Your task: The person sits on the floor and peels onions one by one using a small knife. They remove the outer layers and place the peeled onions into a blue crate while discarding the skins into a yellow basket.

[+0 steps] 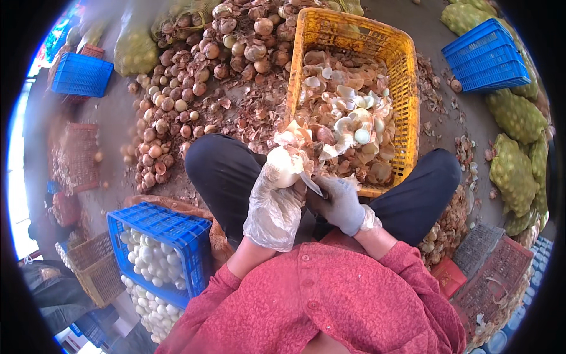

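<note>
My left hand (273,206), in a clear plastic glove, is closed round a partly peeled onion (285,166). Loose brown skin still hangs from the onion's far side. In a grey glove, my right hand (340,203) grips a small knife (311,183), its blade against the onion's near right side. Both hands are between my knees, at the near edge of a yellow crate (411,112). Onion skins and pale peelings (354,109) lie heaped in that crate. My right fingers hide the knife's handle.
Unpeeled onions (177,106) spread over the floor at far left. A blue crate (159,215) of peeled white onions stands by my left knee. Full mesh sacks (513,174) and another blue crate (486,56) are at right. A wicker-like crate (97,265) sits at left.
</note>
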Demonstrator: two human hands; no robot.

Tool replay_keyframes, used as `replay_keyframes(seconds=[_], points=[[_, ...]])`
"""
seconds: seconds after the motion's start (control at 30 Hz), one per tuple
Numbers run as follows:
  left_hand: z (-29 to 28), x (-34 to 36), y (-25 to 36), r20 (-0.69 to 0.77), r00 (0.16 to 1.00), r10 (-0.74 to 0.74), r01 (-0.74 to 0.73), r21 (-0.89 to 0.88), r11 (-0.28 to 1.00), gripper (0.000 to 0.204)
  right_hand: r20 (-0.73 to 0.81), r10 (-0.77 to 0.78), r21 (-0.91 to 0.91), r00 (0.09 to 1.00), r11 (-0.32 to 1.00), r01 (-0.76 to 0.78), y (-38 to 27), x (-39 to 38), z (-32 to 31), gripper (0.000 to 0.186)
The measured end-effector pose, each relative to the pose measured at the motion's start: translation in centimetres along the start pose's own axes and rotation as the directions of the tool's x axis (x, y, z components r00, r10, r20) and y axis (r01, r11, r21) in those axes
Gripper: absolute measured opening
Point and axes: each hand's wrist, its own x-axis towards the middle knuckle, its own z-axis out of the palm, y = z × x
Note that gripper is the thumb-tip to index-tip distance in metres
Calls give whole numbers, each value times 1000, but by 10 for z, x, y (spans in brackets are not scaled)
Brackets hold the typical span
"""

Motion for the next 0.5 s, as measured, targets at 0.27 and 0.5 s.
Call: replay_keyframes(seconds=[0.27,0.5], points=[[-7,-3,-6,-70,995,-77,86,137,987,53,-8,289,516,957,821,-243,-13,5,-26,41],[-10,-16,2,22,995,-97,88,265,960,79,-38,275,523,961,825,-215,-21,18,-14,19]])
